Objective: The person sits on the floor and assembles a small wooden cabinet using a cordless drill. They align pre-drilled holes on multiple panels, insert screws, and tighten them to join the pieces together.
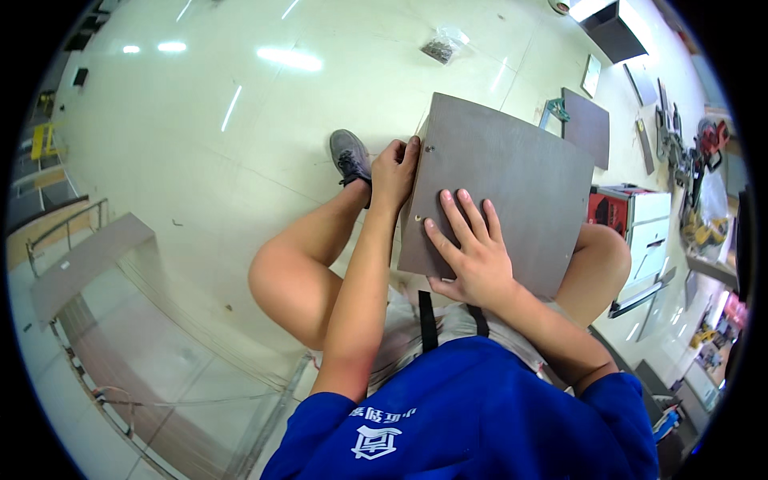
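A grey-brown board box point(512, 184), its broad face turned up, rests between my legs. Small round holes or fittings dot that face near its left edge. My right hand point(480, 252) lies flat on the lower left of the face, fingers spread. Against the box's left side, near the upper corner, my left hand point(392, 174) is closed with curled fingers. What those fingers pinch, if anything, is hidden from view.
A clear bag of small dark parts point(445, 46) lies ahead on the shiny floor. On the right are a loose grey panel point(586, 128), a red and white case point(632, 220) and several tools. A long board point(88, 264) leans on a metal frame at left.
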Tool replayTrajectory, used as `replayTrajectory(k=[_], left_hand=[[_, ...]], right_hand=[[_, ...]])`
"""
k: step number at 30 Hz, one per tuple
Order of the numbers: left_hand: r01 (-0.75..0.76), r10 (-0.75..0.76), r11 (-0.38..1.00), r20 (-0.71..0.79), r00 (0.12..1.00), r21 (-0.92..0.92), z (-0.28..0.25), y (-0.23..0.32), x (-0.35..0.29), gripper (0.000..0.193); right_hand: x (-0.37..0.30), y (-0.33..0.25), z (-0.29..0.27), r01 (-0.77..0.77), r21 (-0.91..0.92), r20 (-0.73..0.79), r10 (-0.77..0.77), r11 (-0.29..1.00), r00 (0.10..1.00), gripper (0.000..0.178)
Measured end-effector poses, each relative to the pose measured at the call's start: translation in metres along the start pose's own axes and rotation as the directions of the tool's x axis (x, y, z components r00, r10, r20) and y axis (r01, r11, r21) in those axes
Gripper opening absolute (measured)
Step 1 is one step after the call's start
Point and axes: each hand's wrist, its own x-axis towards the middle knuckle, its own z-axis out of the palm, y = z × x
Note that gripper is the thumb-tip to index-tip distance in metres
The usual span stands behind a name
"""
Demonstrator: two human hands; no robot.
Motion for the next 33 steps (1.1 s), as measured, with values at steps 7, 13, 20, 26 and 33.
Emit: replayTrajectory(k=[7,13,20,26,33], left_hand=[[-0.123,0.121,0.985,0.026,0.992,0.121,-0.006,0.008,0.007,0.046],[-0.249,0.247,0.955,0.031,0.969,0.163,-0.019,0.044,-0.001,0.029],[-0.169,0.123,0.974,0.271,0.955,0.153,-0.046,0.07,-0.012,0.046],[-0.232,0.146,0.957,0.403,0.903,0.175,-0.056,0.075,-0.021,0.043],[-0.267,0.201,0.932,0.266,0.943,0.244,-0.053,0.068,-0.029,0.043]], right_hand=[[-0.006,0.002,-0.002,0.039,-0.001,-0.073,-0.039,0.999,0.997,0.083],[-0.012,0.006,0.002,0.05,-0.031,-0.097,-0.053,0.998,0.994,0.084],[-0.013,0.004,0.004,0.062,-0.067,-0.113,-0.07,0.996,0.991,0.085],[-0.014,0.001,0.007,0.063,-0.095,-0.127,-0.075,0.994,0.989,0.084],[-0.012,-0.003,0.013,0.068,-0.135,-0.145,-0.087,0.989,0.986,0.083]])
